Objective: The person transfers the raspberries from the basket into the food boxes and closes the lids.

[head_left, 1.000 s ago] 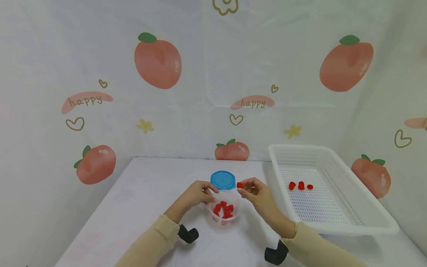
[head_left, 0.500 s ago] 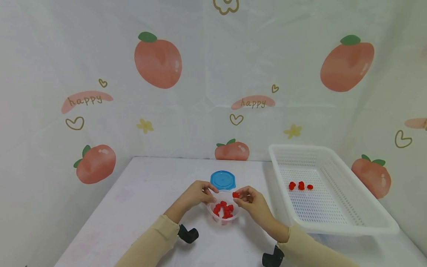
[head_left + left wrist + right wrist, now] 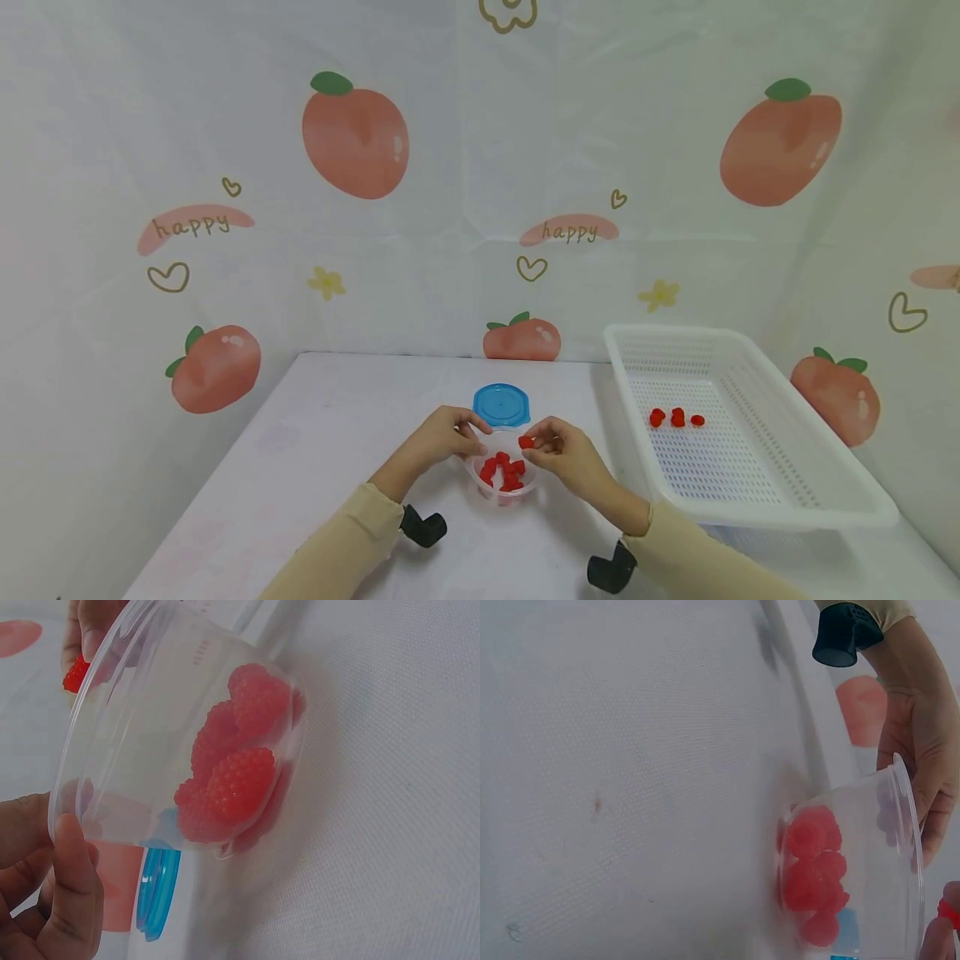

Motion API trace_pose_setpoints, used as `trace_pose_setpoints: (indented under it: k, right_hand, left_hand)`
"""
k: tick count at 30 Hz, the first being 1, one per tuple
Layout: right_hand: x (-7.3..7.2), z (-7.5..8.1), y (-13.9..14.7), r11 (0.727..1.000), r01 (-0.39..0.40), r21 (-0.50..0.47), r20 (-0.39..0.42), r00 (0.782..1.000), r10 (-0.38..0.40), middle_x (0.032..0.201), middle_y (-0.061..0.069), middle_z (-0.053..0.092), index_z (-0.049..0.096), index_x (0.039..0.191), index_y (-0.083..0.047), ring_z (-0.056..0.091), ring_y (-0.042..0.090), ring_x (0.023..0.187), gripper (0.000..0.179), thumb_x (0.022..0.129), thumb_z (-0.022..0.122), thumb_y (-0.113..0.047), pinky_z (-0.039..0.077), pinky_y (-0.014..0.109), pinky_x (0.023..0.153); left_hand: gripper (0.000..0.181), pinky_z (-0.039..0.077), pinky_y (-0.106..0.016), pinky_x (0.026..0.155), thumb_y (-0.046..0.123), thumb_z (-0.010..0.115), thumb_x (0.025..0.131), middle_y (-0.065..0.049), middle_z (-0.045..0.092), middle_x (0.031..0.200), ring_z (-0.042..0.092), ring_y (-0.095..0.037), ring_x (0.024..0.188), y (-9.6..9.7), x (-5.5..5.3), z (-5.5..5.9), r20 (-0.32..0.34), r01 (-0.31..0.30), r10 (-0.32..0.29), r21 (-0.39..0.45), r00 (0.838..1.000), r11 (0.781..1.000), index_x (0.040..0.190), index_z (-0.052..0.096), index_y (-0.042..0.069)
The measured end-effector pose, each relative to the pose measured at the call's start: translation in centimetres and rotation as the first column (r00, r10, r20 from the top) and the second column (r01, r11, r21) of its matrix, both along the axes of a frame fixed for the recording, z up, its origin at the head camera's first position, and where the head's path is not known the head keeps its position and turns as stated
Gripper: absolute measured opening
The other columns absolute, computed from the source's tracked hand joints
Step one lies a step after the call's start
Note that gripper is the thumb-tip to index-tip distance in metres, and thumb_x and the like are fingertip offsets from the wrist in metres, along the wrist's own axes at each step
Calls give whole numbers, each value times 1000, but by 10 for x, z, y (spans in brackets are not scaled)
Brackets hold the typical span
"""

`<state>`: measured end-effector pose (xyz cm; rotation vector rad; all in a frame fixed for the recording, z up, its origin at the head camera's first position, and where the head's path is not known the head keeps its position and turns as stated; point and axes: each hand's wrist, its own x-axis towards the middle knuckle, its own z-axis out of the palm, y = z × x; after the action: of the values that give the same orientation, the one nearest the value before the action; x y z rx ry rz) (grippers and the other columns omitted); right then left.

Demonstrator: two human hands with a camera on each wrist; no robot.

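A round clear plastic tub point(image 3: 142, 750) stands on the table with several red raspberries point(image 3: 244, 780) in its bottom. My left hand point(image 3: 442, 435) pinches the tub's rim at its far left side, thumb and fingers on either side of the wall. In my right hand point(image 3: 568, 458) a single raspberry point(image 3: 526, 442) is pinched between thumb and fingertips, over the right part of the tub's rim. The left wrist view shows that raspberry just outside the tub's upper edge.
Behind the tub lies a blue lid point(image 3: 501, 405) on the white table point(image 3: 360, 392). To the right stands a white perforated basket point(image 3: 810, 417) with several raspberries point(image 3: 678, 417) on its floor. A printed cloth point(image 3: 450, 167) hangs behind the table.
My right hand has moved left and toward me with the raspberry, from beside the tub to over its rim. The left hand has kept its place on the rim.
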<state>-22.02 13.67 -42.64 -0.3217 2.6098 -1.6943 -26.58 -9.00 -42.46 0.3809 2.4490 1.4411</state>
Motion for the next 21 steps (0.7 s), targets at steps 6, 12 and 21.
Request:
trace_pose_setpoints:
  k: [6,12,21]
  right_hand:
    - [-1,4,0,999,-23,41,2,1000,23,90,6,66,62,101,-4,59,15,74,24,81,75,-7,56,23,67]
    - [-3,5,0,998,-36,55,10,999,36,89,5,65,62,101,-2,57,15,74,24,81,75,-6,55,22,65]
    - [-4,3,0,998,-31,60,21,999,30,85,4,62,62,102,-1,57,15,75,25,82,75,-8,54,21,66]
  left_hand:
    - [26,56,-29,65,10,76,82,-5,59,77,57,-17,65,0,0,-1,1,-5,5,-3,1000,1000,107,69,4]
    - [27,56,-29,65,10,76,82,-5,59,76,57,-17,65,0,0,0,5,-10,10,-1,1000,1000,107,69,3]
    - [25,56,-29,65,10,76,82,-5,60,77,58,-17,66,1,0,0,0,-9,9,-11,1000,1000,105,70,5]
